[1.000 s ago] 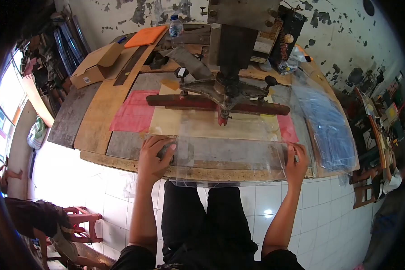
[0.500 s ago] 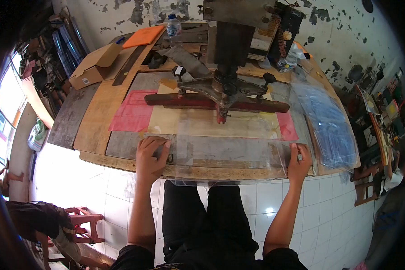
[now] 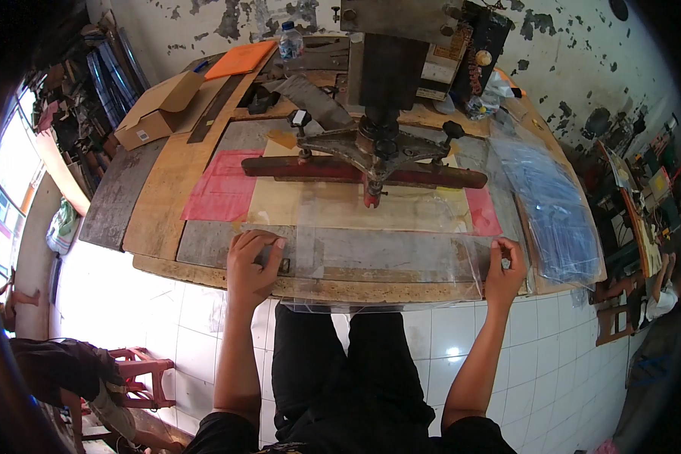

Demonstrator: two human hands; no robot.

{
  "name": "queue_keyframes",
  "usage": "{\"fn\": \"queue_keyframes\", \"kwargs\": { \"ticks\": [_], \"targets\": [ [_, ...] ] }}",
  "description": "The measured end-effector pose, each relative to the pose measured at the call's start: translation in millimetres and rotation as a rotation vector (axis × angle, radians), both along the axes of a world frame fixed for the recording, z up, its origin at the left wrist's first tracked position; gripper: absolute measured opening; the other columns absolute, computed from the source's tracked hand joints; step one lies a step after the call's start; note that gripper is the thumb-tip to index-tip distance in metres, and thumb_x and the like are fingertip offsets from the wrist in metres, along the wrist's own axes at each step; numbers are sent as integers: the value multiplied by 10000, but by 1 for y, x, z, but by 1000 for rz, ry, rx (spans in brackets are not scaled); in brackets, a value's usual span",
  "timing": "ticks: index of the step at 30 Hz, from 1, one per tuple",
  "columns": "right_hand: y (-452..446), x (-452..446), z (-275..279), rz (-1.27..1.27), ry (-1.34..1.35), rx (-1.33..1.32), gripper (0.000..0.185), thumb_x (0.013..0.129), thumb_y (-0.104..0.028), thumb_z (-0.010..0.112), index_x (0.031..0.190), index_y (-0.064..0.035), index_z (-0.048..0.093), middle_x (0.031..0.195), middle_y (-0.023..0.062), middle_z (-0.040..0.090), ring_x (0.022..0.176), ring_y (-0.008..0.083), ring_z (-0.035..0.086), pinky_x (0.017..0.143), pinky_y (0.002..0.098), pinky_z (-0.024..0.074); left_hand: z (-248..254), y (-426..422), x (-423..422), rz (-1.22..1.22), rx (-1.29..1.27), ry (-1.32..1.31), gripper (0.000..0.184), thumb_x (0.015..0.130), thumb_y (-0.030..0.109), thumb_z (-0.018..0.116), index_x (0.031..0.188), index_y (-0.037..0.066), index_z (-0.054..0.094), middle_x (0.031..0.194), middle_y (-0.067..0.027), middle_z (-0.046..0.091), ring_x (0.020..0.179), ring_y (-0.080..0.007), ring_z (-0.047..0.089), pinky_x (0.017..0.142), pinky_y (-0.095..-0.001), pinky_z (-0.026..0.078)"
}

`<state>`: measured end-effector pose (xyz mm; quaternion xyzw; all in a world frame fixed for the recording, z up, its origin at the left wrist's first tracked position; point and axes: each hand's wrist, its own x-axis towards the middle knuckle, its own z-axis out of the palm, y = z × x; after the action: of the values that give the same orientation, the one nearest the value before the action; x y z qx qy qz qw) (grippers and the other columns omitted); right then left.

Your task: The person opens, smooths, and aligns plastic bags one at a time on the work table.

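Note:
A clear plastic sheet [image 3: 386,253] lies across the front of the worktable, its near part hanging over the edge above my lap. My left hand [image 3: 253,266] is closed in a pinch at the sheet's left side, fingertips low over the grey board. At the right side, my right hand [image 3: 505,268] pinches the plastic between thumb and fingers. The sheet's outer edges are hard to see against the table. Just beyond it hangs the red press bar [image 3: 424,175] of a metal press [image 3: 382,140], above a yellowish sheet [image 3: 272,208] with pink pieces [image 3: 221,185] at its ends.
On the right lies a stack of bluish clear plastic [image 3: 548,212]. A cardboard box [image 3: 155,113], an orange folder [image 3: 240,60] and a water bottle [image 3: 290,44] stand at the back left. Another person [image 3: 68,371] is at lower left near a red stool [image 3: 142,371].
Both hands keep almost the same pinch and place; the left shifts very slightly left and the right very slightly right. The press bar stays where it was.

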<state>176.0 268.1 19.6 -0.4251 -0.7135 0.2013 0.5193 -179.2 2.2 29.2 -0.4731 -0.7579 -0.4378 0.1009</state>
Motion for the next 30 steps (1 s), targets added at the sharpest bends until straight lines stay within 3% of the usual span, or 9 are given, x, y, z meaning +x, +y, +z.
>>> {"fn": "queue_keyframes", "kwargs": {
  "ticks": [6,24,30],
  "targets": [
    [4,5,-4,2,-11,-42,376,866,144,618,1180,-49,691,939,15,596,809,116,586,787,256,477,2,1,2,11,5,-4,110,920,131,751,886,28,731,920,-96,744,909,-303,679,899,-407,480],
    [3,4,-6,57,134,-167,345,860,115,685,1174,-26,687,958,37,659,769,111,630,730,268,512,2,0,2,6,15,-4,129,921,133,754,890,12,720,926,-105,745,899,-304,684,890,-405,479],
    [11,10,-14,56,9,-45,360,878,126,630,1189,-43,696,973,24,664,793,89,626,742,239,493,1,0,1,11,19,-1,122,924,132,754,891,20,721,925,-98,745,893,-302,682,880,-402,478]
  ]
}}
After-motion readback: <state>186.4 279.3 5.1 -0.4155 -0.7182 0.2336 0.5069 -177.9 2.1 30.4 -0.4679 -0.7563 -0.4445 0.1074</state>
